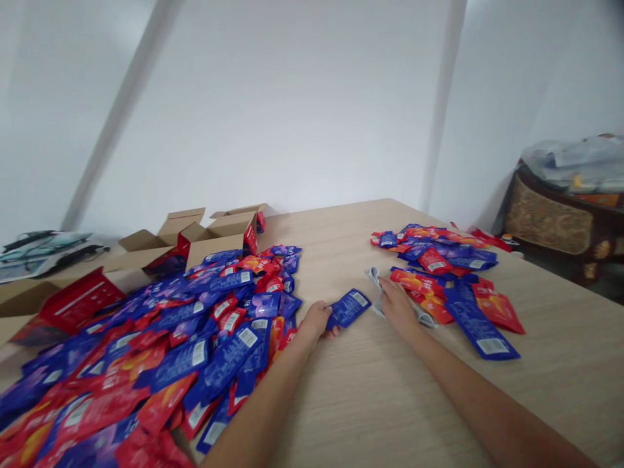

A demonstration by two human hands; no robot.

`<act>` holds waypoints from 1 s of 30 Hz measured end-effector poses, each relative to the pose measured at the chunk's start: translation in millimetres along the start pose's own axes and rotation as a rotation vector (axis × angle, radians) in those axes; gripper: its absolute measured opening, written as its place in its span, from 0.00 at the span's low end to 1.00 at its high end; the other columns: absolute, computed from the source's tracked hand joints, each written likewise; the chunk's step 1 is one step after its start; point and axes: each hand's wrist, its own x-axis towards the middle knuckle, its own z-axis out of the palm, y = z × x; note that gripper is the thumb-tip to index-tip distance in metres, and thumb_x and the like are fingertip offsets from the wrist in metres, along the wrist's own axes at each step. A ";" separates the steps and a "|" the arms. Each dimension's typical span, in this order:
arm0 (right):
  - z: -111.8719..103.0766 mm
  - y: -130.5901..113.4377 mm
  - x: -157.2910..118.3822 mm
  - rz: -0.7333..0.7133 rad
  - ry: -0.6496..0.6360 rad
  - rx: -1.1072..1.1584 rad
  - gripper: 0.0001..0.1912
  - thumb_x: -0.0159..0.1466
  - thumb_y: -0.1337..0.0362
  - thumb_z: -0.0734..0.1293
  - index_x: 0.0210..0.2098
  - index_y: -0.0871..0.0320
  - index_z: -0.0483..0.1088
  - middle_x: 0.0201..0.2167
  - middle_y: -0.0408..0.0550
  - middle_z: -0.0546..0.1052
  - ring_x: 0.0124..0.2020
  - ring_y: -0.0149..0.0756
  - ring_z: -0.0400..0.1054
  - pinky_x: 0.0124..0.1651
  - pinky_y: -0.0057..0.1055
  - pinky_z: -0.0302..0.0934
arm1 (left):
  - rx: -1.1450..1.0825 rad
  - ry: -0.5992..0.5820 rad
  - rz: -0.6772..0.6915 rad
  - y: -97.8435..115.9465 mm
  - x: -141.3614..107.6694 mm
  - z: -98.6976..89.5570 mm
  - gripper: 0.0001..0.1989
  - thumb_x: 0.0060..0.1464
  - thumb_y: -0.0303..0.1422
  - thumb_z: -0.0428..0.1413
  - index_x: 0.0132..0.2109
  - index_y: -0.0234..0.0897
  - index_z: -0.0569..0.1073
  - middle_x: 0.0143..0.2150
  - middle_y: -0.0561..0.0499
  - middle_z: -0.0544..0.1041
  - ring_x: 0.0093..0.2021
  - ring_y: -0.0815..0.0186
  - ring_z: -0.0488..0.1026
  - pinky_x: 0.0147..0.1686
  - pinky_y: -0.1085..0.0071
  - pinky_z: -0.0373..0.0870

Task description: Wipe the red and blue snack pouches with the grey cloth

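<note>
My left hand is closed on one end of a blue packet, whose white barcode label faces up. The packet is held just over the wooden table. To its right, my right hand grips a light grey cloth, which sticks out on both sides of the fingers. Close by the right hand lies a smaller pile of red and blue packets. A long blue packet lies at that pile's near edge. On my left spreads a large heap of similar packets.
Several open cardboard boxes stand behind the large heap. At the far left are some papers or bags with dark straps. A wooden chair with patterned upholstery stands beyond the table's right edge, with plastic-wrapped items on it.
</note>
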 end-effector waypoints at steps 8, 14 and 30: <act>5.2 -52.0 -26.2 -0.347 -0.353 -0.148 0.34 0.58 0.76 0.54 0.63 0.55 0.53 0.64 0.47 0.57 0.63 0.40 0.47 0.59 0.44 0.45 | -0.096 -0.145 0.009 -5.8 -13.8 -3.7 0.04 0.47 0.28 0.53 0.28 0.30 0.71 0.15 0.57 0.67 0.13 0.77 0.60 0.14 0.81 0.55; 8.7 -52.4 -27.3 -0.329 -0.367 -0.146 0.35 0.56 0.77 0.55 0.63 0.58 0.53 0.64 0.49 0.57 0.63 0.39 0.48 0.61 0.42 0.45 | -0.108 -0.147 -0.016 -5.9 -12.3 -4.0 0.04 0.47 0.26 0.52 0.28 0.31 0.70 0.14 0.57 0.67 0.12 0.77 0.59 0.13 0.82 0.54; 7.6 31.5 7.9 0.081 0.052 0.129 0.27 0.60 0.70 0.51 0.57 0.62 0.63 0.54 0.54 0.70 0.57 0.41 0.60 0.59 0.42 0.52 | 0.264 0.165 0.494 -1.2 -23.0 -9.1 0.19 0.49 0.20 0.47 0.46 0.38 0.73 0.43 0.47 0.76 0.38 0.64 0.74 0.41 0.67 0.71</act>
